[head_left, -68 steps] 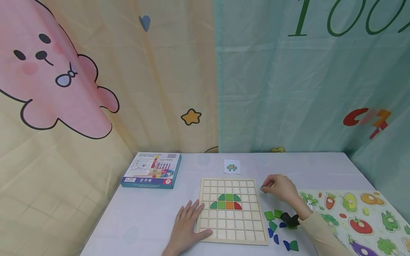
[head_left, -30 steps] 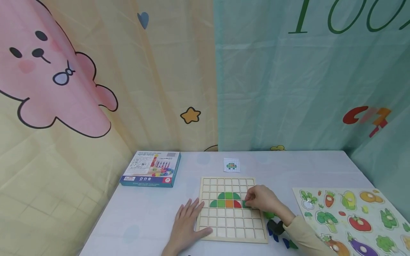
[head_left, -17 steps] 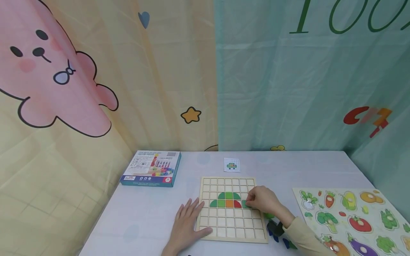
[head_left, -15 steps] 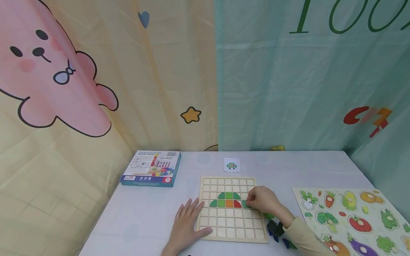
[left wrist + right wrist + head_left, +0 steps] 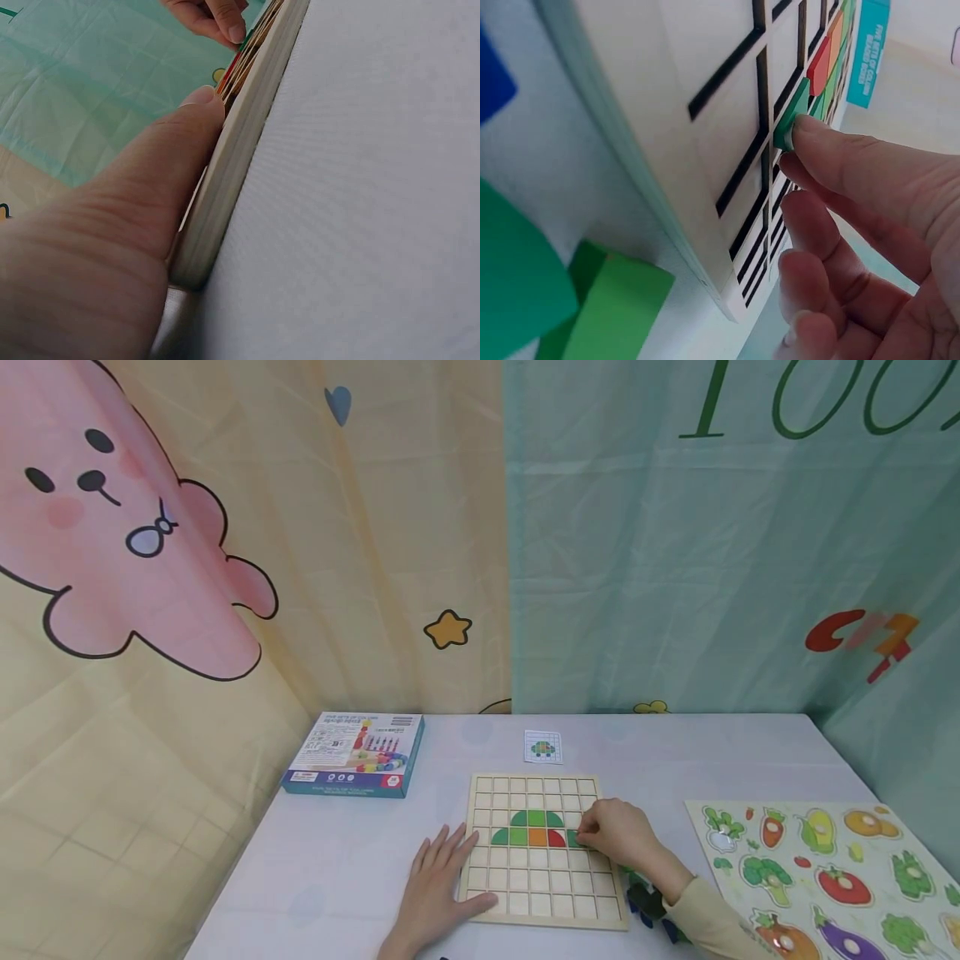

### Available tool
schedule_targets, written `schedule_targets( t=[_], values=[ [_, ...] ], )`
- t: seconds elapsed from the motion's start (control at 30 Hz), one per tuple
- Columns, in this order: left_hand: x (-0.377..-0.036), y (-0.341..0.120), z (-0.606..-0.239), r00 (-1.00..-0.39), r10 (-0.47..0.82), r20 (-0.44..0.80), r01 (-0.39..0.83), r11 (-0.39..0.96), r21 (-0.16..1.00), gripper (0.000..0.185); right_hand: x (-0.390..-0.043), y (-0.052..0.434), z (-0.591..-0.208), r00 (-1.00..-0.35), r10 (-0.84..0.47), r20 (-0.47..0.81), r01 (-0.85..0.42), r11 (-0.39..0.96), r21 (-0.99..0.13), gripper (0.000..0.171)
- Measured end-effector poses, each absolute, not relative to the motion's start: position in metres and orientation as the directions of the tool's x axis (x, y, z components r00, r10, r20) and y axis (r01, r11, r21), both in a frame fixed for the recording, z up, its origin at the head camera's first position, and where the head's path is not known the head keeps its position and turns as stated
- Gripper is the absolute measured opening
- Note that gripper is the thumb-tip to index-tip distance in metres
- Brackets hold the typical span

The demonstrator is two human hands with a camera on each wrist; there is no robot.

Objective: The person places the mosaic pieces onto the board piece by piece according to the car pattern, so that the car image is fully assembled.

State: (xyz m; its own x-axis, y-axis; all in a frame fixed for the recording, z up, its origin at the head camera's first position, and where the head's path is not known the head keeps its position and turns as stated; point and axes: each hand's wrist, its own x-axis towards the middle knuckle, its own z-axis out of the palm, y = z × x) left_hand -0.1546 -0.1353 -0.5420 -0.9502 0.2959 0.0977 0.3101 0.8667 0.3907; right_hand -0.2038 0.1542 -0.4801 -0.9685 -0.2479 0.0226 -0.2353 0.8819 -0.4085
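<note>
A wooden grid board (image 5: 540, 922) lies on the table. In its cells sit green, orange and red pieces, among them a red piece (image 5: 556, 839) with a rounded corner. My right hand (image 5: 626, 835) pinches a dark green piece (image 5: 790, 120) between thumb and index finger, at the cell just right of the red one. The other fingers curl loosely below. My left hand (image 5: 438, 889) rests spread along the board's left edge, its thumb (image 5: 161, 165) lying on the near left corner.
Loose green and blue pieces (image 5: 670, 931) lie right of the board, partly hidden by the right wrist's black camera (image 5: 647, 897). A small pattern card (image 5: 542, 748) is behind the board. A box (image 5: 352, 756) stands back left; a vegetable-picture sheet (image 5: 847, 881) covers the right side.
From beside the board's right edge, my right hand has moved left with the green piece to the cell next to the red one. Lately it has barely shifted. My left hand stays put.
</note>
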Motion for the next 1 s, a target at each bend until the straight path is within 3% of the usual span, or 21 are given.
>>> schedule_targets(
  t=[0.2,0.37,0.6,1.0],
  values=[
    [-0.154,-0.136,-0.542,-0.949,0.297,0.106,0.314,0.863,0.396,0.093,-0.201,0.156,-0.479,-0.964,-0.266,0.03,-0.253,0.868,-0.427,0.012],
    [-0.155,-0.136,-0.543,-0.949,0.297,0.108,0.315,0.861,0.398,0.093,-0.2,0.169,-0.48,-0.961,-0.276,-0.03,-0.218,0.816,-0.535,0.003],
    [-0.154,-0.136,-0.544,-0.945,0.304,0.118,0.325,0.859,0.394,0.093,-0.193,0.203,-0.472,-0.972,-0.234,0.012,-0.189,0.755,-0.628,0.009],
    [-0.153,-0.137,-0.542,-0.94,0.31,0.144,0.342,0.849,0.402,0.092,-0.172,0.241,-0.475,-0.992,-0.119,-0.046,-0.068,0.8,-0.596,0.005]
  ],
)
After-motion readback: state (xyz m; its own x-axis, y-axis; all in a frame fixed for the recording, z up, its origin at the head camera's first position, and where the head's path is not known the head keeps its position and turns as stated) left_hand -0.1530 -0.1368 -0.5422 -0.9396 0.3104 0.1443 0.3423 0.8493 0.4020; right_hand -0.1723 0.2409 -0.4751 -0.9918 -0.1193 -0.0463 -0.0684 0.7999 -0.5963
